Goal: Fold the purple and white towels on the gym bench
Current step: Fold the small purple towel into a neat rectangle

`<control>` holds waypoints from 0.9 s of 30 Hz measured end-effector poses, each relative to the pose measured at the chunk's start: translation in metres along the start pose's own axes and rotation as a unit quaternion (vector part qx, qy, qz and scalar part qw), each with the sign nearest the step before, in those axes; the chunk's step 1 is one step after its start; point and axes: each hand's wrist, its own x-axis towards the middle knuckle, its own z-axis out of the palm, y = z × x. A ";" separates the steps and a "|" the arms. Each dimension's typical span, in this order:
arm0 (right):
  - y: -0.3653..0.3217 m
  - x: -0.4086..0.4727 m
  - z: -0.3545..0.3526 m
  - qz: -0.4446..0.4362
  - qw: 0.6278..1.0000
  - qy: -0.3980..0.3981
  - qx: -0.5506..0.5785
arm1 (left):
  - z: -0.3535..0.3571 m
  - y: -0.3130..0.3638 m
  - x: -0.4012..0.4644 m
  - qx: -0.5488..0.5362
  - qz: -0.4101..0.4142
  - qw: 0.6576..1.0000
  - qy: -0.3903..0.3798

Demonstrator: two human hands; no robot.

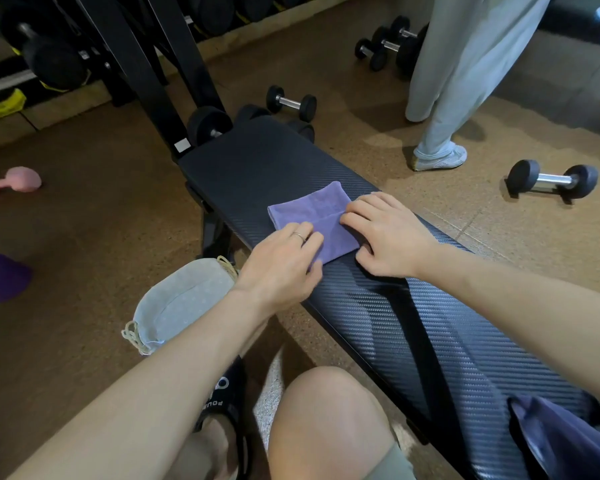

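Gym: dumbbells [553, 180], weight bench [413, 306].

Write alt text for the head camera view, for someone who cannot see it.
Two bare hands, left hand and right hand, press flat on a folded purple towel lying on a black gym bench. Dumbbells lie on the brown floor around it.

purple towel [312, 216], both hands pressing, bench [413, 323]

Purple towel [317, 216] on black bench [413, 323]
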 end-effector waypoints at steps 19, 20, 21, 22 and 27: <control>-0.004 0.013 -0.018 0.271 0.879 -0.038 0.391 | -0.026 -0.016 -0.005 -0.324 -0.266 0.907 -0.028; -0.004 0.015 -0.018 0.290 0.868 -0.047 0.402 | -0.025 -0.016 -0.005 -0.338 -0.292 0.894 -0.027; -0.003 0.018 -0.017 0.309 0.857 -0.055 0.409 | -0.023 -0.016 -0.004 -0.347 -0.315 0.883 -0.024; -0.004 0.022 -0.018 0.325 0.847 -0.064 0.416 | -0.023 -0.016 -0.003 -0.353 -0.338 0.872 -0.022; -0.004 0.038 -0.020 0.365 0.831 -0.109 0.406 | -0.022 -0.017 0.003 -0.362 -0.414 0.835 -0.025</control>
